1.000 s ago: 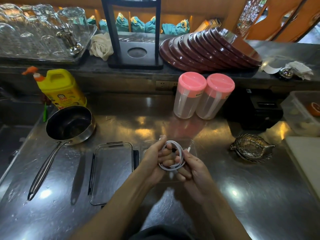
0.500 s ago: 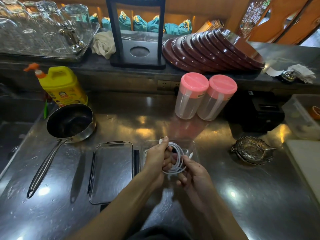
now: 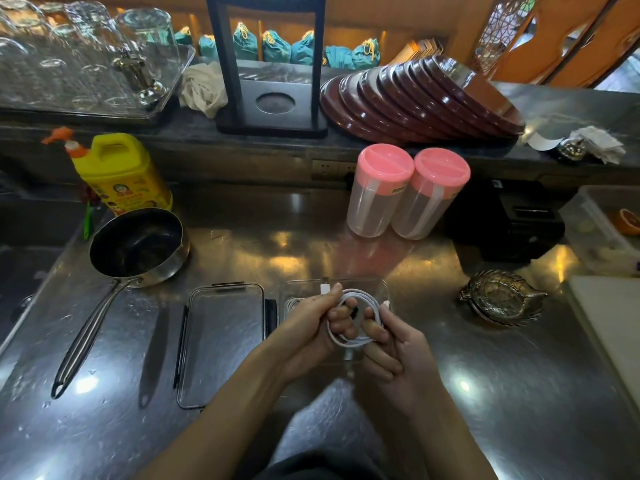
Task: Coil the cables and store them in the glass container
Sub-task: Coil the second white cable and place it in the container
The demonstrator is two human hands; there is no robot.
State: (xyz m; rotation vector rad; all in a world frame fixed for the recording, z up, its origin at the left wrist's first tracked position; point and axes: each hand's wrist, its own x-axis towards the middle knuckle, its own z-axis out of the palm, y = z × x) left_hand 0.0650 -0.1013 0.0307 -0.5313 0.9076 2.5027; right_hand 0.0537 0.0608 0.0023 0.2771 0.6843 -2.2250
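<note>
Here, both hands worked a white cable (image 3: pixel 353 318) into a small coil just above the glass container (image 3: pixel 382 289), which sat open on the steel tabletop (image 3: pixel 502 393) directly ahead of the person. The left hand (image 3: pixel 308 332) was closed around the left side of the loops, with one plug end sticking up past its thumb. The right hand (image 3: pixel 393 344) pinched the right side of the coil between thumb and curled fingers, and the cable's other plug showed white just above that hand. So each hand held the same cable, neither one open.

The coil looked nearly formed, a few turns stacked fairly evenly, so the step in hand seemed to be the last of the winding, or the tidying of the loose ends. Something pale, possibly another coiled cable, lay inside the container at its left edge, though the glass and the hands made that hard to confirm. The container's lid (image 3: pixel 221 341) rested flat just to the left, beside a saucepan (image 3: pixel 138 245).

The next move would likely call for keeping the loops pinched so they did not spring apart, lowering the coil into the container, and releasing only once it lay flat. The stiff plug ends seemed the likeliest part to catch on the rim.
</note>
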